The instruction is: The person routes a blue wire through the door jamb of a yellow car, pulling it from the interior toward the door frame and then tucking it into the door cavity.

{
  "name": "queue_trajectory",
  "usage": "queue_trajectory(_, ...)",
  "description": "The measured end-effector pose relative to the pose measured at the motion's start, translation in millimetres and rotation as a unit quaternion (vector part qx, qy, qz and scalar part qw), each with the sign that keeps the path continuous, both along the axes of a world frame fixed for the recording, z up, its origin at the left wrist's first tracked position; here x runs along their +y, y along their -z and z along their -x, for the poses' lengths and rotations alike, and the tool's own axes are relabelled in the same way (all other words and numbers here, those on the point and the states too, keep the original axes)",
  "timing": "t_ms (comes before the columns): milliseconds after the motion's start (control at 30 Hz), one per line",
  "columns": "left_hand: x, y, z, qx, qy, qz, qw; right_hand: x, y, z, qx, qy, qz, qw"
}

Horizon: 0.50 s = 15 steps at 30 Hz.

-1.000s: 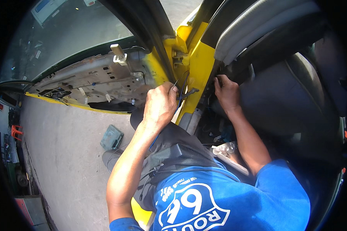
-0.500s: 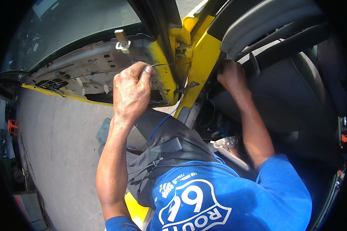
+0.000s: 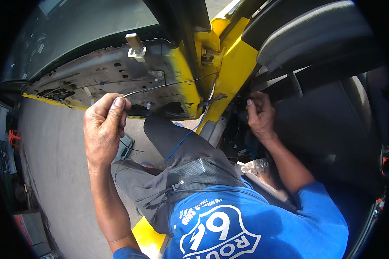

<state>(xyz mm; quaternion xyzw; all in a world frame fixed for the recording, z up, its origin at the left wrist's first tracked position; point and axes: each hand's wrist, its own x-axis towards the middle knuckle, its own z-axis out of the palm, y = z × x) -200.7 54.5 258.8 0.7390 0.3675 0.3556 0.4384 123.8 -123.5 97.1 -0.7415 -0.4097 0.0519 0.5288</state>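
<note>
My left hand (image 3: 106,123) pinches a thin dark wire (image 3: 160,87) stretched across in front of the stripped inner panel (image 3: 103,73) of an open yellow car door. The wire runs toward the yellow door pillar (image 3: 229,69). My right hand (image 3: 261,116) is curled beside the dark inner edge of that pillar; whatever its fingertips may hold is too small or hidden to make out. A blue wire (image 3: 183,138) hangs from near the hinge area across my trouser leg. A light upright fitting (image 3: 136,47) sticks up from the door panel.
A dark car seat (image 3: 328,116) and grey-padded trim (image 3: 307,34) fill the right. On the concrete floor (image 3: 52,151) lie a teal case (image 3: 125,146) and, farther left, a red plastic stool (image 3: 14,139). A yellow body panel (image 3: 147,233) is below my waist.
My left hand has moved well to the left, drawing the thin wire out across the door panel. My right hand has shifted slightly and turned, showing its thumb and curled fingers.
</note>
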Motion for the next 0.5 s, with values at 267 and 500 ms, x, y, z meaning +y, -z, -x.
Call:
queue_trajectory(267,-14,-50,133,-0.056,-0.080,-0.049,0.994,92,55,43,0.419,-0.079,0.058,0.903)
queue_trajectory(500,-5,11,269,0.166,-0.156,-0.029,0.973,148,10,67,0.386,-0.021,-0.086,0.918)
